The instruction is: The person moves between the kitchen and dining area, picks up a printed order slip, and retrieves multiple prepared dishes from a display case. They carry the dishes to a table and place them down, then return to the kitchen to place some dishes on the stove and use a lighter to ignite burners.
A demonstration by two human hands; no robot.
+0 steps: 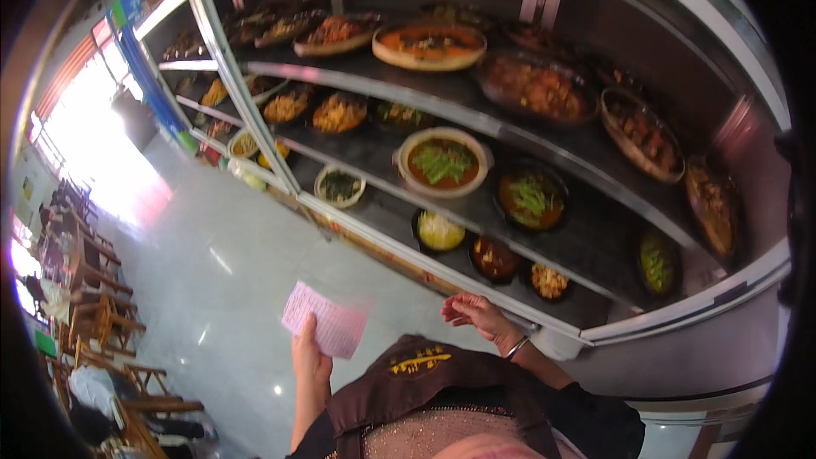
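Note:
My left hand (310,357) grips a pink slip of paper (326,322) with handwriting on it, the thumb lying across its face. At the lower edge of a lit display cabinet, my right hand (478,317) is held loosely curled with nothing in it. Before me the cabinet's shelves (599,229) bear several dishes of food. Among them are a pale two-handled bowl of red broth with greens (443,162), a dark bowl with green strips (533,196), a dish of pale yellow shreds (440,230) and a bowl of dark red food (495,258).
The cabinet's metal frame (446,284) curves between me and the lower shelf. Grey shiny floor (210,280) stretches to the left. Wooden tables and stools (105,322) line the far left, where a seated person (102,389) is partly visible. Bright daylight enters by a doorway (95,140).

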